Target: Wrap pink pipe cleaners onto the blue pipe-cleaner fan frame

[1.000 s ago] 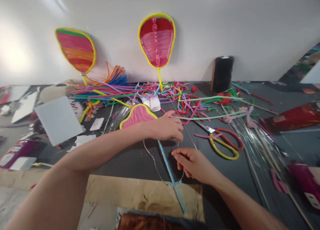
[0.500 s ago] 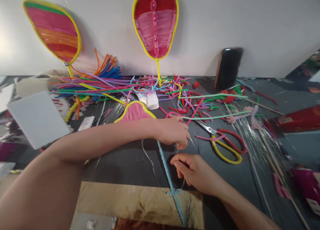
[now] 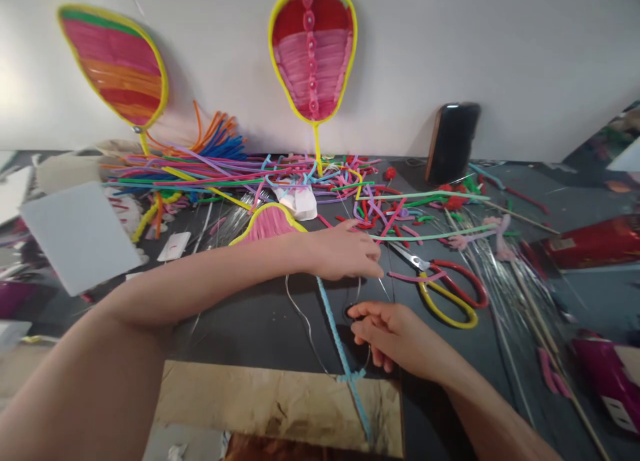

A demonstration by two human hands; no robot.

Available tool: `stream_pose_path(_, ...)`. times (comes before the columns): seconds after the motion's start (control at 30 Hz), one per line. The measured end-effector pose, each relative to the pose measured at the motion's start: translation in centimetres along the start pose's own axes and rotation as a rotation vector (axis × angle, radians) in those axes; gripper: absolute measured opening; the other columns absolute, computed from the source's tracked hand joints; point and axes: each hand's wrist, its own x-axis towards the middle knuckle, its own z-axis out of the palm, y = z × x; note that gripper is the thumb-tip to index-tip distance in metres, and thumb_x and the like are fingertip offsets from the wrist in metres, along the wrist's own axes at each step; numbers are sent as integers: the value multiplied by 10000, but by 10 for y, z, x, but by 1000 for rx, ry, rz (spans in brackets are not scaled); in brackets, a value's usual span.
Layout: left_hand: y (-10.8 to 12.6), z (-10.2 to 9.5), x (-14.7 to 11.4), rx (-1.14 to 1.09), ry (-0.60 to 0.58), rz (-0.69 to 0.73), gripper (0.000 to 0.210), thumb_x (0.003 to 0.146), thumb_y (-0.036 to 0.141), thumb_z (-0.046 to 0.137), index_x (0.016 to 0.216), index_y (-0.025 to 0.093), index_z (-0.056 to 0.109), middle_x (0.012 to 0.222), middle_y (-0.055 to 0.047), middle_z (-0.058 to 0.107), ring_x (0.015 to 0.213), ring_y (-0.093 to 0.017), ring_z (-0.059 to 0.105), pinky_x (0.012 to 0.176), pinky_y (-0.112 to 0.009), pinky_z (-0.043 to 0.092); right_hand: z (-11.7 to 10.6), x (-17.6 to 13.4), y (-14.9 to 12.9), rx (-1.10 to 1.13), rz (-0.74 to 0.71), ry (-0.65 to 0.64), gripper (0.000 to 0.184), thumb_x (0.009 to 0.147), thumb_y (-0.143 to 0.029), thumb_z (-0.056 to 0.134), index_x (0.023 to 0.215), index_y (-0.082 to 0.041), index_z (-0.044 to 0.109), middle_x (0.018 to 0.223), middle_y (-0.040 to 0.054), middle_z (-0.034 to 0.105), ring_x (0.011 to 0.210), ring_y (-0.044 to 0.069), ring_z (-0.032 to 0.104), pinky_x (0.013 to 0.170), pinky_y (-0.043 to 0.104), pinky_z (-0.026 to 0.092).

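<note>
The left hand (image 3: pixel 345 251), its fingers curled downward half a second earlier, had straightened them above a thin wire (image 3: pixel 301 313); whether they gripped it could not be told. The right hand's (image 3: pixel 393 334) thumb and forefinger sat slightly apart near the wire, hold unclear. The light-blue stem (image 3: pixel 335 327) still slanted from under the left hand onto a brown sheet (image 3: pixel 240 394).

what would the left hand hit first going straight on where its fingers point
The left hand would probably meet the pink strip at the scissors first, though depth is unclear.
</note>
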Motion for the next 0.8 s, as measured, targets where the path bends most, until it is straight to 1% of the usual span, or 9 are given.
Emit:
stream_pose_path(0.07,4,-7,-14,73,83,-122,339,825,85,507,1110,242,602,1175,-70,599,1090,-212,512,978,-418,291,-13,-4,4,-119,-68,112,307,878,-429,451,1003,-188,595,758,24,655,450,109,572,396,220,437)
stream_pose_path(0.13,13,-10,-32,133,158,-250,262,850,97,457,1050,168,610,1115,-101,608,1063,-219,521,937,-381,341,-27,-7,7,-317,-170,302,291,900,-407,418,914,-191,612,713,32,658,471,134,591,443,253,456)
stream_pose_path(0.2,28,-7,-49,148,167,-312,222,814,89,482,974,162,617,1034,-87,634,1047,-231,525,931,-380,350,-35,-8,7,-502,-331,527,249,899,-337,426,912,-197,632,787,65,687,638,186,652,592,307,506)
stream_pose_path(0.27,44,2,-63,119,155,-304,246,773,86,516,980,177,613,1055,-72,648,1077,-236,520,962,-401,330,-36,-7,6,-594,-529,644,250,903,-279,426,1002,-204,643,952,93,693,869,223,657,758,348,508)
stream_pose_path(0.33,59,15,-72,85,139,-291,322,759,74,519,1043,198,606,1127,-53,647,1135,-237,502,1004,-421,293,-30,-3,4,-659,-701,600,272,913,-257,438,1098,-210,632,1084,96,666,1013,222,614,873,363,477)
stream_pose_path(0.4,71,30,-76,46,138,-272,379,757,68,523,1095,220,601,1169,-32,647,1180,-229,489,1048,-434,245,-22,3,3,-770,-797,493,273,909,-262,484,1133,-214,633,1140,93,648,1027,217,596,916,383,455)
stream_pose_path(0.6,84,51,-78,-32,118,-293,433,748,70,547,1131,261,610,1238,-15,628,1226,-233,488,1106,-518,100,-9,15,8,-999,-804,430,213,858,-251,589,1029,-206,708,1124,101,666,919,232,593,837,407,469)
stream_pose_path(0.7,86,48,-88,-20,203,-345,495,763,39,497,1208,245,564,1309,-42,574,1258,-228,457,1098,-505,135,-13,14,10,-863,-794,444,222,874,-272,556,1026,-206,703,1113,96,668,963,232,602,863,404,462)
stream_pose_path(0.8,86,46,-104,19,339,-469,462,787,32,458,1187,227,584,1270,-67,594,1222,-229,477,1063,-483,207,-21,6,9,-562,-712,555,265,902,-317,479,1052,-217,672,1130,86,650,986,214,615,825,363,490)
